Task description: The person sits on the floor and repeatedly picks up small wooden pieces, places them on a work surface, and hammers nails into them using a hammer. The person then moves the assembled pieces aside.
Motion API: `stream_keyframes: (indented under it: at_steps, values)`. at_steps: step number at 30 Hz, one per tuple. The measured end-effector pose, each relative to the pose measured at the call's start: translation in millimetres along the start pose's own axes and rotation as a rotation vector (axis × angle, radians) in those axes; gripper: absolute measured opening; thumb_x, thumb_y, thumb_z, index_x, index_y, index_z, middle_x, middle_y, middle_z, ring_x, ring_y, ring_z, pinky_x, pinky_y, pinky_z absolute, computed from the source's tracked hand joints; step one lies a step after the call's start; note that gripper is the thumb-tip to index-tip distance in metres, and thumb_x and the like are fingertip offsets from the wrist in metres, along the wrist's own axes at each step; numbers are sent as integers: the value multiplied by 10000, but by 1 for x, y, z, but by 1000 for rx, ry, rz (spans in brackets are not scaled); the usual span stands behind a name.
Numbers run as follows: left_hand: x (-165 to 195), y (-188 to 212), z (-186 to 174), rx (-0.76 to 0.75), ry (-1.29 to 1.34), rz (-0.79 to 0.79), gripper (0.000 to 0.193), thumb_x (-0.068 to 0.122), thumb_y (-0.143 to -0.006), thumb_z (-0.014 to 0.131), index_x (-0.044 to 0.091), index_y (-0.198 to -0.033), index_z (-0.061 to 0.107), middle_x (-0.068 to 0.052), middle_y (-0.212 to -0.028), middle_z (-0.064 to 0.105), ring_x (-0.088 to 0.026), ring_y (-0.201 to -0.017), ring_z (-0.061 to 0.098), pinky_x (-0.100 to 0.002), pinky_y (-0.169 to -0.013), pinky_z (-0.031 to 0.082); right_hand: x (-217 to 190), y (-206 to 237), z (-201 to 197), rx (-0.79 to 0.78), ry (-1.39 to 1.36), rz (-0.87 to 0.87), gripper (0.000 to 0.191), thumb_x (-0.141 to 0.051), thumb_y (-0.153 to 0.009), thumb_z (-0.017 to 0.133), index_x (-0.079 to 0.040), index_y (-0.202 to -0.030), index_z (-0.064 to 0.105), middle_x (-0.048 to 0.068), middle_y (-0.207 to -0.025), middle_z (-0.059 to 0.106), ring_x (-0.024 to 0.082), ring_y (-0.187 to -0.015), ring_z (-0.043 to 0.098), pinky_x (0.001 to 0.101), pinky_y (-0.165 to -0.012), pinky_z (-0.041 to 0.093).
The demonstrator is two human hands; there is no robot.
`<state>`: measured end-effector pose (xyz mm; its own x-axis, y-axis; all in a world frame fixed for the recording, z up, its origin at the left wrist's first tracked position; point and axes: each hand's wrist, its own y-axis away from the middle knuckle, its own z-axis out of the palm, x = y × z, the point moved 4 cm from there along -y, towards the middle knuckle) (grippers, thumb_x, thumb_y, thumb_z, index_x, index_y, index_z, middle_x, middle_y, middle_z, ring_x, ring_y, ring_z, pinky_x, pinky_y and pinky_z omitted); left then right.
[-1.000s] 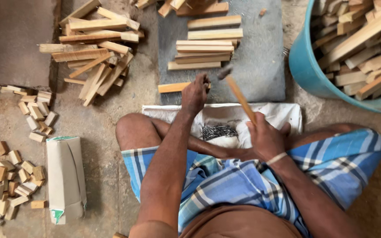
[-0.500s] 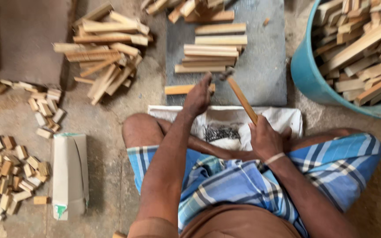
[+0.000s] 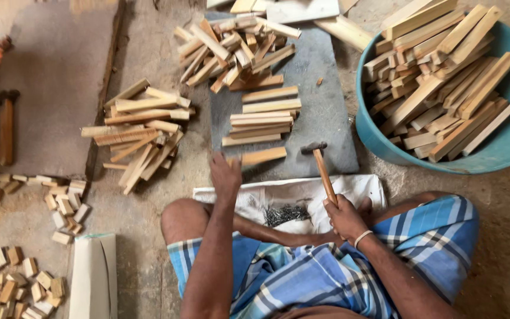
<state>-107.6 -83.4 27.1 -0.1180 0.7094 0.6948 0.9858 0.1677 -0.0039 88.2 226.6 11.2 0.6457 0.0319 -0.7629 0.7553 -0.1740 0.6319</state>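
My left hand (image 3: 225, 177) reaches forward and pinches the left end of a short wooden strip (image 3: 264, 156), which lies on a grey stone slab (image 3: 326, 106). My right hand (image 3: 345, 217) is closed around the wooden handle of a hammer (image 3: 324, 171). The hammer's dark head sits just right of that strip, low over the slab. A pile of small dark nails (image 3: 287, 214) rests on a white cloth (image 3: 308, 190) between my knees, under both arms.
Stacked strips (image 3: 264, 115) and a loose heap (image 3: 231, 50) lie on the slab. Another pile (image 3: 140, 133) is to its left. A blue tub (image 3: 379, 147) of longer strips stands right. Small blocks (image 3: 7, 280), a white carton (image 3: 92, 277) and a second hammer (image 3: 6, 127) are left.
The view has tilted, so everything sits lower in the frame. Relative to the strip, both hands and the hammer keep much the same places.
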Motion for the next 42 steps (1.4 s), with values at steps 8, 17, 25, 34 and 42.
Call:
stream_keyframes:
  at_steps: [8,17,25,34,42]
  values:
    - [38,75,51,-130,-216,460,400,221,-857,773,26,-1166,610,-225,-997,662,-437,-957,629,-543,-840,510,13,-29,3,-100,-115,-212,238,-286,-1044,618,-52,-1076,593,-44,-698,514,69,-553,452,259,-450,382]
    - [74,159,89,-824,-119,735,252,63,-697,739,83,-940,677,-145,-960,694,-380,-844,679,-497,-722,556,6,-9,12,-198,-98,-320,267,-254,-1064,646,-1,-1005,582,-21,-699,537,44,-573,497,249,-476,431]
    - [62,141,78,-626,-94,569,97,118,-830,698,118,-926,698,-122,-924,708,-393,-868,676,-503,-749,548,-6,-14,6,-102,-31,-103,216,-285,-986,630,-73,-1004,592,-25,-617,497,90,-469,448,290,-420,383]
    - [67,139,75,-575,24,568,87,119,-850,669,80,-926,682,-136,-919,697,-398,-822,685,-502,-734,559,11,-32,18,-152,145,-339,246,-269,-1009,682,-27,-1006,632,-41,-694,529,33,-613,478,238,-521,446]
    - [48,128,92,-607,6,474,228,197,-894,699,111,-1104,698,-188,-901,716,-408,-853,688,-514,-753,548,16,-36,5,-68,-103,-59,250,-305,-1003,657,-65,-1052,605,-30,-716,517,68,-511,460,255,-399,390]
